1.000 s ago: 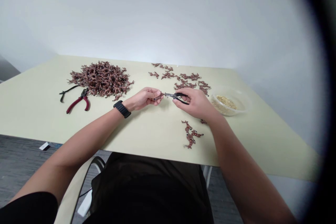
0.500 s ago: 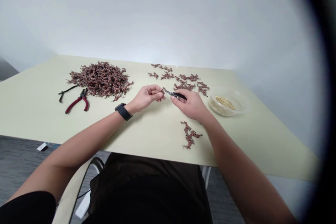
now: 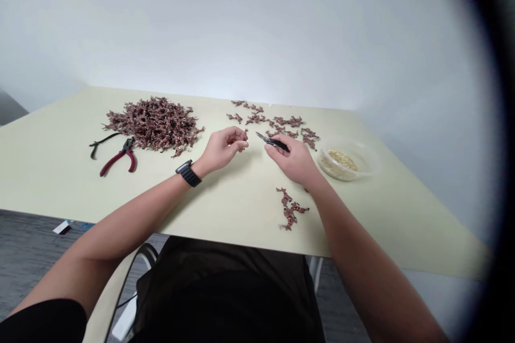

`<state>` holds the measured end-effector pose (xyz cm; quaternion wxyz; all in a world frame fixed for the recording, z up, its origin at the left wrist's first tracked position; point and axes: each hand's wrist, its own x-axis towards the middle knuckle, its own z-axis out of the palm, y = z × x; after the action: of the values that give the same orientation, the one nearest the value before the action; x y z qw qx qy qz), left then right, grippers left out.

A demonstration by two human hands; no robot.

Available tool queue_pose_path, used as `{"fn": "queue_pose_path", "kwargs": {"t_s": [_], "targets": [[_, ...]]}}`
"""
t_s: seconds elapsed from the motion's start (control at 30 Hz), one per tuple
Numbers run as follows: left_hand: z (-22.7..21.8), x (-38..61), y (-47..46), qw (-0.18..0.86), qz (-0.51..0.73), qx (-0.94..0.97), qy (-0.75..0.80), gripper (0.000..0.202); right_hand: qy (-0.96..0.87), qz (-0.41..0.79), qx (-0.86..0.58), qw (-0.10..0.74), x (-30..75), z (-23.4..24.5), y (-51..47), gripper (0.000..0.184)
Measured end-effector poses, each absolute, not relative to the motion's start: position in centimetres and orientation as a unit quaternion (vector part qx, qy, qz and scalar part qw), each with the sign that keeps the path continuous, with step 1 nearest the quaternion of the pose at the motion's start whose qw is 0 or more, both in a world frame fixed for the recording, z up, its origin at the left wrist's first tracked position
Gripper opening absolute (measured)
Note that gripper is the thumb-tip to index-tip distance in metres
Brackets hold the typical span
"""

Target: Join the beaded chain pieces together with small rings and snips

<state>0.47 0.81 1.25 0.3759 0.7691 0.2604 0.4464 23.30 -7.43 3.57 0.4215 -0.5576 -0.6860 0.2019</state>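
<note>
My left hand (image 3: 224,147), with a black watch at the wrist, pinches a small brown charm (image 3: 244,134) between its fingertips above the pale table (image 3: 60,166). My right hand (image 3: 293,159) is wrapped round small black-handled pliers (image 3: 272,142), whose tips point left, a short gap from the charm. A few brown charms (image 3: 290,209) lie near the table's front edge just below my right wrist.
A big heap of brown charms (image 3: 155,122) sits at the back left, with red-handled pliers (image 3: 118,156) and a black tool (image 3: 100,142) beside it. Scattered charms (image 3: 281,122) lie behind my hands. A clear bowl of small gold pieces (image 3: 341,161) stands right.
The plier tips were touching the piece in my left hand; now the hands have drawn apart and shifted slightly away from me, leaving a gap between pliers and charm.
</note>
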Motion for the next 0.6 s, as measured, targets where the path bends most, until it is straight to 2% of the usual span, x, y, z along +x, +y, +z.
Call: {"fn": "queue_pose_path", "kwargs": {"t_s": [0.07, 0.2, 0.6], "targets": [[1.2, 0.6, 0.9, 0.418, 0.433, 0.757, 0.255, 0.013, -0.725, 0.105, -0.555, 0.395, 23.8, 3.4, -7.3, 0.028], [1.5, 0.3, 0.8, 0.386, 0.414, 0.784, 0.255, 0.008, -0.774, 0.029, -0.52, 0.361, 24.3, 3.1, -7.1, 0.03], [2.1, 0.2, 0.5, 0.33, 0.375, 0.825, 0.265, 0.008, -0.799, 0.01, -0.495, 0.342, 24.6, 3.5, -7.2, 0.03]]}}
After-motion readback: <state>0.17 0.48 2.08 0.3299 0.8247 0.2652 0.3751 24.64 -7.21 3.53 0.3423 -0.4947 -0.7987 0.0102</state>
